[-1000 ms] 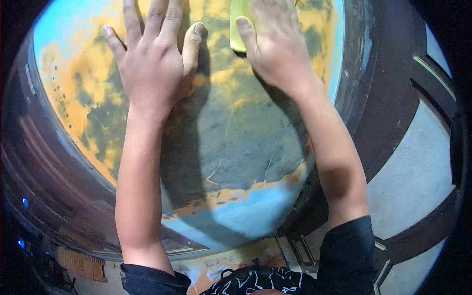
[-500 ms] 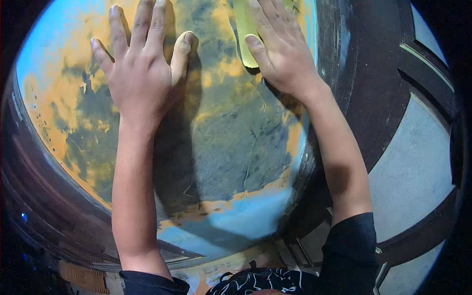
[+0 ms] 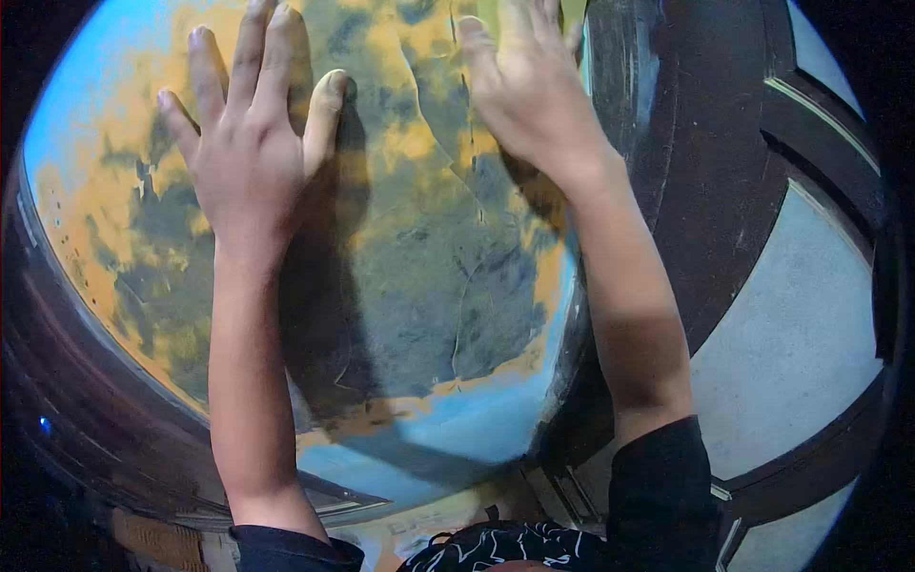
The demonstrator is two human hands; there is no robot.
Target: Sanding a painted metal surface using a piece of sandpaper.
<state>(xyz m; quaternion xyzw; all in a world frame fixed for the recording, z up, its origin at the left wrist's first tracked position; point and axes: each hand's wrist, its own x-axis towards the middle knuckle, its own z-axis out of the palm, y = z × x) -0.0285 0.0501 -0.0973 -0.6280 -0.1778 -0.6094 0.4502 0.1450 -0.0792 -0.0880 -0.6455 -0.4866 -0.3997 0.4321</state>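
Observation:
My left hand point(image 3: 250, 172) lies with fingers spread on the upper left of a panel point(image 3: 429, 305) with patchy orange and dark grey over light blue. My right hand point(image 3: 534, 105) is at the upper right of the panel, holding a yellow-green block point(image 3: 577, 14) against it; the fingertips and much of the block are cut off by the top edge or hidden under the hand. Thin crack-like lines run through the grey patch between and below my hands, and my left arm casts a dark shadow across it.
Dark framing point(image 3: 696, 143) with pale inset panels point(image 3: 782, 334) curves along the right side. A dark border surrounds the panel at the left. Below, beyond my black-clothed body, are a light floor and a brown corrugated piece point(image 3: 157, 534).
My left hand has shifted left and slightly down in view, with the panel. My right hand dipped, then moved back up with the block, which is now mostly out of sight.

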